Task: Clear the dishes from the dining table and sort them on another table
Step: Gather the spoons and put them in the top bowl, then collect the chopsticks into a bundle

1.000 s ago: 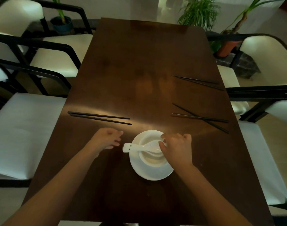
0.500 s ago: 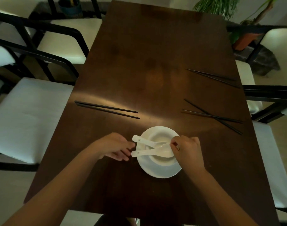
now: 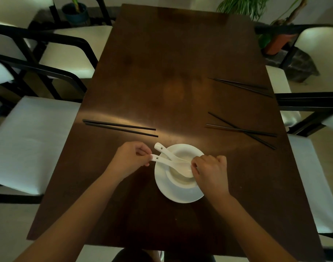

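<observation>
A white bowl (image 3: 180, 181) sits on a white plate (image 3: 173, 193) near the front of the dark wooden table (image 3: 162, 72). Two white spoons lie in the bowl with handles pointing left. My left hand (image 3: 129, 159) pinches the handle end of the nearer spoon (image 3: 162, 160). The farther spoon (image 3: 166, 151) lies just behind it. My right hand (image 3: 211, 171) is curled over the bowl's right rim, fingers at the spoon's bowl end. Black chopsticks lie in pairs: one left (image 3: 120, 128), one right and crossed (image 3: 241, 129), one farther right (image 3: 241, 86).
White-cushioned chairs with black frames stand along both sides of the table (image 3: 29, 140) (image 3: 313, 182). Potted plants stand beyond the far end (image 3: 243, 6) (image 3: 76, 10). The table's near edge lies just below my forearms.
The two spoons, stacked together a second ago, now lie spread apart in the bowl. My left hand has closed in from the left and taken the nearer spoon's handle.
</observation>
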